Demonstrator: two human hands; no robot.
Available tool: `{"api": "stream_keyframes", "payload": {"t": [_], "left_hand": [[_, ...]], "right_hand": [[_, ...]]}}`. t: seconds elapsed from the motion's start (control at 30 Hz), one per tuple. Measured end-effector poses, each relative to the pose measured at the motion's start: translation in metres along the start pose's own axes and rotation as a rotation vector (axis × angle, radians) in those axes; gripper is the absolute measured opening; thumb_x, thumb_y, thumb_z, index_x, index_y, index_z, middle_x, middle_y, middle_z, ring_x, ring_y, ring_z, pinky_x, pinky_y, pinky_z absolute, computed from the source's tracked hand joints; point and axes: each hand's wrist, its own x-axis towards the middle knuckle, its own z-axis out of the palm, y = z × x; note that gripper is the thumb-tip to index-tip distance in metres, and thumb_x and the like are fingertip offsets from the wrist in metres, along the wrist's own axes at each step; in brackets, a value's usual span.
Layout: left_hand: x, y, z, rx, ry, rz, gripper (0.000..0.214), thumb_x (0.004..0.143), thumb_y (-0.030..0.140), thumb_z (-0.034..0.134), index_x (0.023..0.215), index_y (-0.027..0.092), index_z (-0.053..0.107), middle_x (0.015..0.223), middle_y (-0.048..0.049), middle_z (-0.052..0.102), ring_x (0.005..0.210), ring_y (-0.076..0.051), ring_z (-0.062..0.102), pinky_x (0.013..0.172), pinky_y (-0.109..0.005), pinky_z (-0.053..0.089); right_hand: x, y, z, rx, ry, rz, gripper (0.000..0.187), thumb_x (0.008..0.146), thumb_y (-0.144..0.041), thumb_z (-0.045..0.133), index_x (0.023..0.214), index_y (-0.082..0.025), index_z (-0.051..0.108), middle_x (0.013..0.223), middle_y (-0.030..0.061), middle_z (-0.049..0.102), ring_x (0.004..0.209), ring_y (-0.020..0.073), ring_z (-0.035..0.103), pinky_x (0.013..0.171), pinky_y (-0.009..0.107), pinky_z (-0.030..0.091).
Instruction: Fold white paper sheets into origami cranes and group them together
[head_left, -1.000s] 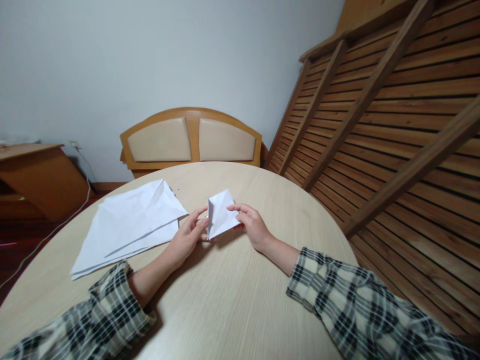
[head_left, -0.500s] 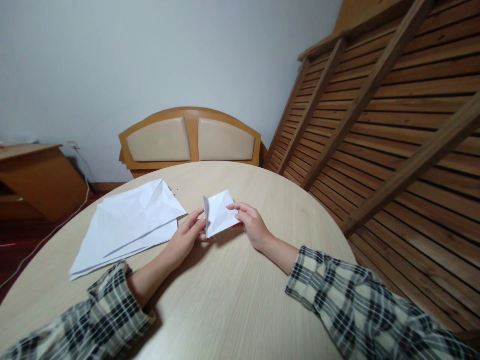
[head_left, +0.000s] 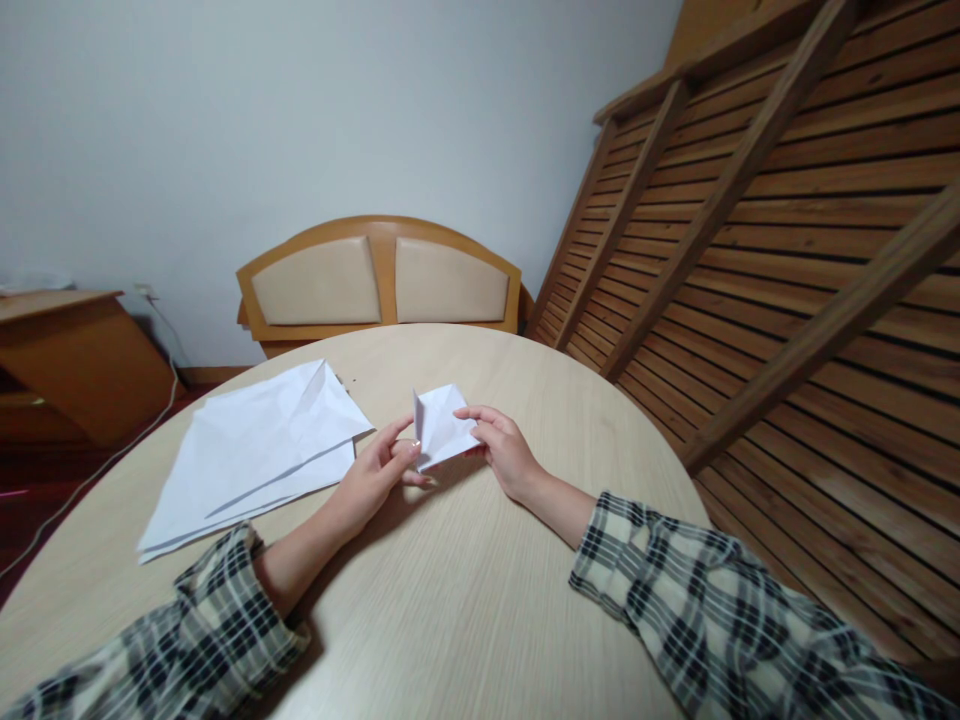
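A small folded piece of white paper [head_left: 444, 425] is held between my two hands, just above the table. My left hand [head_left: 377, 467] grips its left side, where a flap stands up along the edge; the thumb presses at the flap's lower end. On the right, my right hand [head_left: 506, 452] pinches the paper's edge, thumb and index finger on top and the other fingers partly hidden beneath. To the left of my left hand lies a stack of larger white paper sheets [head_left: 247, 450], creased, the upper one with a folded corner.
The round, light wood table [head_left: 480, 610] carries the paper. Behind it stands a headboard [head_left: 388, 270] with two beige panels. A slatted wooden frame [head_left: 750, 260] leans along the right. At the far left is a wooden desk [head_left: 82, 350] with a cable [head_left: 112, 460] beside it.
My left hand has shifted slightly right, and the flap at the paper's left side has moved inward and looks more raised. My right hand keeps its pinch in nearly the same place.
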Motion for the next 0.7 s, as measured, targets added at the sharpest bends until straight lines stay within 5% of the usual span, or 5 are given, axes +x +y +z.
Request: {"api": "stream_keyframes", "payload": {"t": [0.7], "left_hand": [[0.0009, -0.0009, 0.0008, 0.009, 0.012, 0.017, 0.065, 0.082, 0.046, 0.064, 0.136, 0.016, 0.044, 0.100, -0.0080, 0.066, 0.081, -0.019, 0.068, 0.073, -0.035, 0.057]], "right_hand": [[-0.0019, -0.0029, 0.0017, 0.151, -0.034, 0.138, 0.032, 0.061, -0.018, 0.059, 0.090, -0.018, 0.070, 0.080, 0.0038, 0.065, 0.072, 0.0154, 0.058, 0.065, 0.029, 0.046]]}}
